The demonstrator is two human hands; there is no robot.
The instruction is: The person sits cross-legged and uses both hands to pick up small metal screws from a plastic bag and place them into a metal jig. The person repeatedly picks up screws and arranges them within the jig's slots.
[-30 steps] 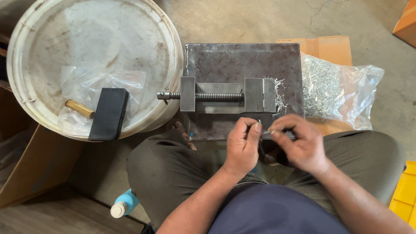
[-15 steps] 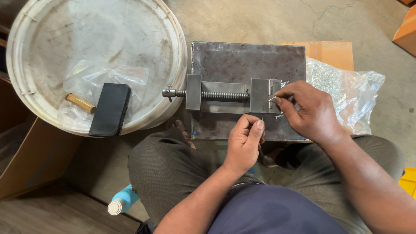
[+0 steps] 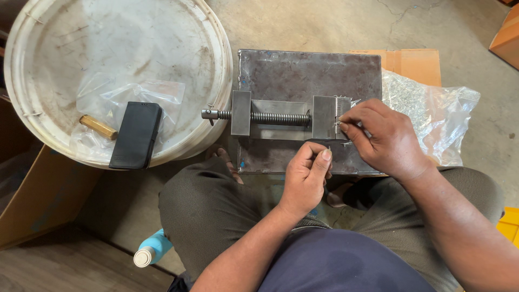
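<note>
Two bare hands work over a small grey steel vise (image 3: 286, 116) that sits on a dark rectangular metal plate (image 3: 308, 73) laid on the concrete floor in front of the seated person's knees. The right hand (image 3: 386, 140) reaches to the vise's right-hand block, its thumb and forefinger pressed together in a pinch on a thin piece of metal wire at the comb-like row of pins (image 3: 342, 111) along that block's edge; what exactly it pinches is too small to tell. The left hand (image 3: 305, 176) hovers just below the vise at the plate's near edge, fingers curled and thumb against forefinger, pinching a fine pin-like piece that barely shows between them. The vise's threaded screw runs leftward, its handle end sticking out past the plate. Just right of the plate, touching it, lies a clear plastic bag of small shiny metal pieces (image 3: 427, 116), resting on a flat brown cardboard piece (image 3: 416, 62). To the left stands a large white upturned plastic bucket (image 3: 116, 70), and on it lie a black phone (image 3: 136, 135), a short wooden handle (image 3: 98, 127) and crumpled clear plastic bags (image 3: 135, 94). A blue bottle with a white cap (image 3: 153, 249) lies by the person's left leg.
</note>
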